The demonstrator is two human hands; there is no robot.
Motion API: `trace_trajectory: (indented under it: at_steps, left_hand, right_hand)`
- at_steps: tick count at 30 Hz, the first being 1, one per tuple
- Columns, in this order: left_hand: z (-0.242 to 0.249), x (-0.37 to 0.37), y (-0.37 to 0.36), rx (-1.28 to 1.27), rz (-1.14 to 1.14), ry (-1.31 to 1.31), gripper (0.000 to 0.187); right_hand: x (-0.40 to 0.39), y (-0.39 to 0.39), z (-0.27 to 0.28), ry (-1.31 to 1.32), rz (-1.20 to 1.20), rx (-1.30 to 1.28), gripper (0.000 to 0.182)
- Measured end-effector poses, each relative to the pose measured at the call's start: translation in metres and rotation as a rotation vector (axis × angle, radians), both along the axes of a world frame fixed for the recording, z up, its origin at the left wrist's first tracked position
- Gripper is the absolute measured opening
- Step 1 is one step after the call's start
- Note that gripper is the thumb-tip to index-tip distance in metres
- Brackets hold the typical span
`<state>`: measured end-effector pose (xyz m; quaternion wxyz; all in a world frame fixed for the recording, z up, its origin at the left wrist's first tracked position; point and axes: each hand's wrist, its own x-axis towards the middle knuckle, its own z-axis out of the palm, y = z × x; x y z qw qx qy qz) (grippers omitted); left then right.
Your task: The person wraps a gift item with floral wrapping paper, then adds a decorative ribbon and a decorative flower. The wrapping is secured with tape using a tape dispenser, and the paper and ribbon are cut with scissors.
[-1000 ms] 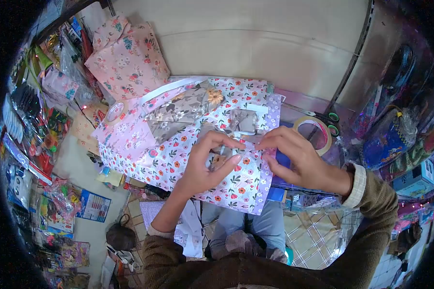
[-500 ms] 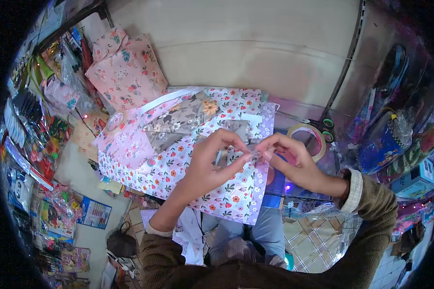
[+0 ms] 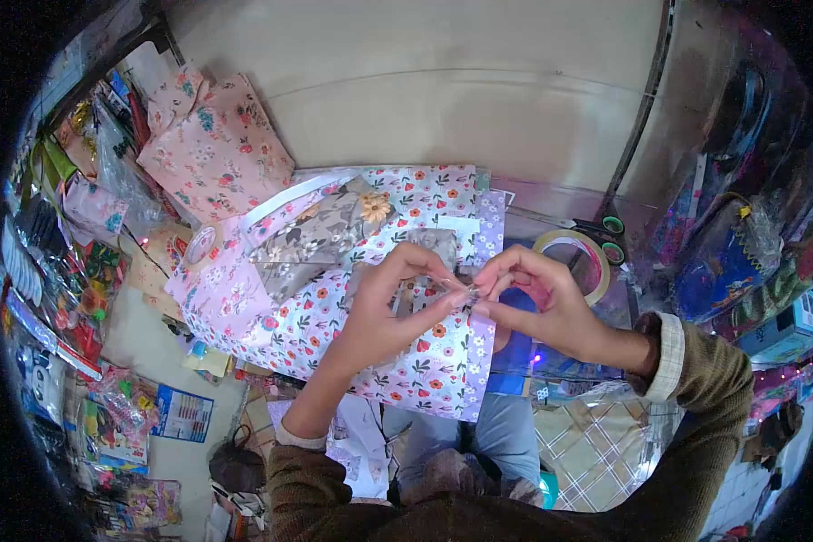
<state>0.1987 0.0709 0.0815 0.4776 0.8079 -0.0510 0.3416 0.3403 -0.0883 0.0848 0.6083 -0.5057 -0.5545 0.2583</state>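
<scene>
Over the wrapping sheets, both hands meet at a small crinkled piece of clear film [image 3: 469, 293]. My left hand [image 3: 375, 312] pinches its left side between thumb and forefinger. Thumb and fingertips of my right hand [image 3: 556, 312] close on the other side, almost touching the left fingertips. Beneath lies a white sheet with red and orange flowers [image 3: 438, 384], edged by a lilac floral strip [image 3: 490, 212]. Grey floral paper [image 3: 303, 235] and pink floral paper [image 3: 217, 298] lie on it to the left.
Right of the hands are a wide roll of clear tape [image 3: 598, 287] and green-handled scissors [image 3: 612, 238]. A smaller tape roll [image 3: 202, 244] sits at the left, below a pink floral bag [image 3: 221, 149]. Packaged goods crowd both sides, including a blue box [image 3: 781, 330].
Both hands keep their pinch on the clear film, with fingertips slightly shifted and drawn closer together. The whole view has moved a little, so the table's things appear further left.
</scene>
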Motion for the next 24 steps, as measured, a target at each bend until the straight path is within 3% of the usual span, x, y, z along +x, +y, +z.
trace_trajectory:
  at_steps: [9,12,18,24]
  left_hand:
    - [0.0008,-0.0013,-0.0014,0.012,0.034,0.036,0.026]
    - [0.0019,-0.0029,-0.001,0.067,0.087,0.07,0.027]
    - [0.0035,-0.0051,0.003,0.124,0.024,0.002,0.021]
    - [-0.0012,-0.005,0.0056,0.092,0.1,0.019,0.009]
  right_hand:
    - [0.0014,-0.0018,-0.0002,0.05,-0.068,-0.103,0.013]
    - [0.0042,-0.0014,-0.0036,-0.06,-0.094,-0.059,0.011]
    - [0.0005,-0.0049,0.0045,0.073,-0.035,-0.241,0.009]
    - [0.006,-0.0022,0.0011,0.033,0.096,-0.21,0.009]
